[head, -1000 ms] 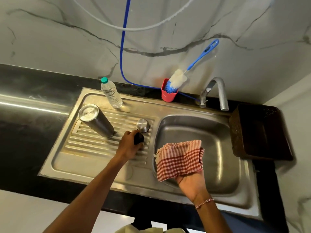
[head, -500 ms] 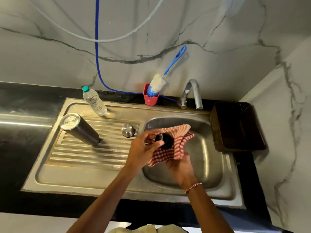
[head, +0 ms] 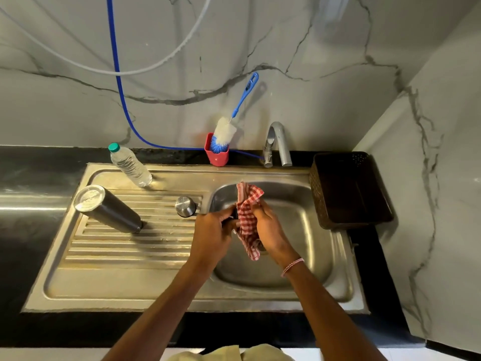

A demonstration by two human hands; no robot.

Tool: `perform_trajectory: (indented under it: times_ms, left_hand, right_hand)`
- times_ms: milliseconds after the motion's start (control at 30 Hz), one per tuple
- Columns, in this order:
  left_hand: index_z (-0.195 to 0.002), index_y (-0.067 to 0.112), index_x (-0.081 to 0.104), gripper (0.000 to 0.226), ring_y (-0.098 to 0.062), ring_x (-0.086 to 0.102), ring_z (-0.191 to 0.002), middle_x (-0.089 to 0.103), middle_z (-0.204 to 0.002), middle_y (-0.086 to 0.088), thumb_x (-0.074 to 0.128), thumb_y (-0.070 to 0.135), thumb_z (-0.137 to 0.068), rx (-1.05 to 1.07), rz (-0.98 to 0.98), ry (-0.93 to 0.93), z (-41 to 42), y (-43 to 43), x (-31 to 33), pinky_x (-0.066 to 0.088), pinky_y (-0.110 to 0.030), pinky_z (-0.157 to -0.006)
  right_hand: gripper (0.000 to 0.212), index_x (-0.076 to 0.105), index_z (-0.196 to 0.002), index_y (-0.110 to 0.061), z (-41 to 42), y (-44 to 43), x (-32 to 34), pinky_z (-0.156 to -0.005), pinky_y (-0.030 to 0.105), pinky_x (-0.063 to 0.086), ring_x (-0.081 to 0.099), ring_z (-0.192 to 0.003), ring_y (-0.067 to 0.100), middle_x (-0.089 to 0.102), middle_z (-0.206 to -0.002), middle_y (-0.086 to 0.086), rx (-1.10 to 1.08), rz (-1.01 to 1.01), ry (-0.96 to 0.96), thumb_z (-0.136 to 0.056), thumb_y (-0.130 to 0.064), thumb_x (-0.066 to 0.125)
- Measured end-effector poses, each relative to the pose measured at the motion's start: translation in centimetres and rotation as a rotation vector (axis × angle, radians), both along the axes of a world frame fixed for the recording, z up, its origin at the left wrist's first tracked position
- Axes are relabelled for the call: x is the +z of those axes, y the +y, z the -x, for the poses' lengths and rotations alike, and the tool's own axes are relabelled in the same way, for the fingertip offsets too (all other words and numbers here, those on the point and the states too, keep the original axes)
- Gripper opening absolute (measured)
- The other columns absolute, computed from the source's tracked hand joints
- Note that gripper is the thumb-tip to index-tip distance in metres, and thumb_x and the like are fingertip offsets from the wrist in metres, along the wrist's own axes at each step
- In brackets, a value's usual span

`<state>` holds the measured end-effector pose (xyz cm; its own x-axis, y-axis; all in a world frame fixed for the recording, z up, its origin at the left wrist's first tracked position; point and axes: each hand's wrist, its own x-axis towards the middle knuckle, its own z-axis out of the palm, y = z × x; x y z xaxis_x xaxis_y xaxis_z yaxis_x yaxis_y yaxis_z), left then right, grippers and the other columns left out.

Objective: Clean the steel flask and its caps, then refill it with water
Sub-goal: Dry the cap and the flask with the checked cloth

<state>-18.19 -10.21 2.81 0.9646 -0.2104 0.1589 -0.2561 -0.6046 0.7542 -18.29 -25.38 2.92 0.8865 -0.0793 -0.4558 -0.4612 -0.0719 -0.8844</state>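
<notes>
While both hands are held together over the basin (head: 307,259), a small dark cap (head: 232,217), mostly hidden, is gripped in the curled fingers of the left hand (head: 210,230). The cap lies at that hand's 3 o'clock, against a checked cloth (head: 248,220). The cloth is clutched by the right hand (head: 270,230), whose fingers are curled round it, and is pressed to the cap. The flask (head: 109,209) is stood on the drainboard (head: 125,246), well apart at the left hand's 9 o'clock. A steel cap (head: 185,206) is set near, at 11 o'clock. Farther off, a bottle (head: 130,165) is seen at 10 o'clock, a brush (head: 226,131) at 12 and a tap (head: 279,142) at 1.
</notes>
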Motion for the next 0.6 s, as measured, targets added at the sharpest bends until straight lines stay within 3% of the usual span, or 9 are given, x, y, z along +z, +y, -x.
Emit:
perform_trajectory:
  times_ms: [100,200,267,367,433,467,533,600]
  left_hand:
    - [-0.126,0.017,0.072,0.038,-0.02,0.073,-0.088,0.078,-0.106,-0.002,0.075,0.008,-0.09,-0.086,-0.013,-0.129,0.2,0.0,0.5,0.055,-0.025,-0.085]
    - [-0.128,0.009,0.07,0.043,-0.024,0.075,-0.092,0.078,-0.108,-0.009,0.077,0.004,-0.086,-0.136,-0.107,-0.254,0.1,0.2,0.8,0.06,-0.032,-0.085]
    - [-0.127,0.01,0.071,0.04,-0.025,0.076,-0.091,0.078,-0.107,-0.01,0.078,0.007,-0.087,-0.099,-0.111,-0.215,0.2,0.0,0.9,0.062,-0.035,-0.085]
    - [-0.118,0.018,0.076,0.03,-0.015,0.075,-0.08,0.08,-0.096,-0.003,0.077,0.025,-0.089,0.058,-0.077,-0.017,0.0,-0.5,1.3,0.059,-0.026,-0.076]
    - [-0.103,0.022,0.081,0.018,-0.003,0.071,-0.068,0.077,-0.079,0.009,0.075,0.032,-0.09,0.15,-0.01,0.157,-0.5,-0.7,1.6,0.056,-0.02,-0.065]
    - [-0.097,0.023,0.082,0.01,0.001,0.07,-0.064,0.075,-0.072,0.014,0.076,0.028,-0.091,0.193,0.064,0.251,-0.8,-0.8,1.8,0.056,-0.02,-0.064]
    - [-0.084,0.023,0.081,0.012,0.006,0.066,-0.059,0.072,-0.064,0.016,0.076,0.015,-0.09,0.255,0.139,0.387,-1.1,-0.7,1.7,0.056,-0.023,-0.064]
    - [-0.068,0.028,0.074,0.029,0.003,0.061,-0.052,0.069,-0.06,0.013,0.073,0.008,-0.09,0.217,0.047,0.37,-1.2,-0.6,1.3,0.05,-0.022,-0.061]
  right_hand:
    - [0.04,0.068,-0.116,-0.023,-0.7,-0.8,1.1,-0.088,0.032,0.053,0.069,-0.098,0.019,0.075,-0.102,0.001,-0.03,-0.105,0.115,-0.105,-0.048,0.039]
    - [0.04,0.072,-0.103,-0.014,-1.0,-1.6,1.1,-0.082,0.035,0.053,0.069,-0.089,0.025,0.075,-0.097,0.011,-0.061,-0.268,0.26,-0.105,-0.04,0.042]
    - [0.038,0.072,-0.104,-0.01,-1.0,-1.8,0.9,-0.078,0.035,0.053,0.069,-0.083,0.024,0.074,-0.098,0.014,-0.087,-0.369,0.27,-0.104,-0.035,0.044]
    - [0.039,0.071,-0.117,-0.01,-0.6,-1.6,0.5,-0.078,0.034,0.056,0.07,-0.092,0.024,0.074,-0.108,0.015,-0.142,-0.469,0.246,-0.104,-0.039,0.048]
    - [0.038,0.064,-0.13,-0.014,-0.1,-1.0,-0.2,-0.083,0.038,0.059,0.07,-0.1,0.023,0.073,-0.116,0.012,-0.149,-0.39,0.101,-0.106,-0.038,0.045]
    - [0.038,0.059,-0.136,-0.018,0.3,-0.9,-0.8,-0.091,0.041,0.058,0.069,-0.107,0.022,0.07,-0.122,0.01,-0.094,-0.26,-0.026,-0.106,-0.037,0.044]
    - [0.043,0.05,-0.142,-0.025,1.1,-0.7,-1.8,-0.1,0.027,0.052,0.062,-0.116,0.013,0.061,-0.133,0.001,0.099,0.102,-0.273,-0.103,-0.043,0.042]
    - [0.046,0.045,-0.144,-0.025,1.4,-0.3,-2.4,-0.096,0.015,0.048,0.057,-0.117,0.006,0.054,-0.135,-0.005,0.215,0.3,-0.38,-0.103,-0.045,0.04]
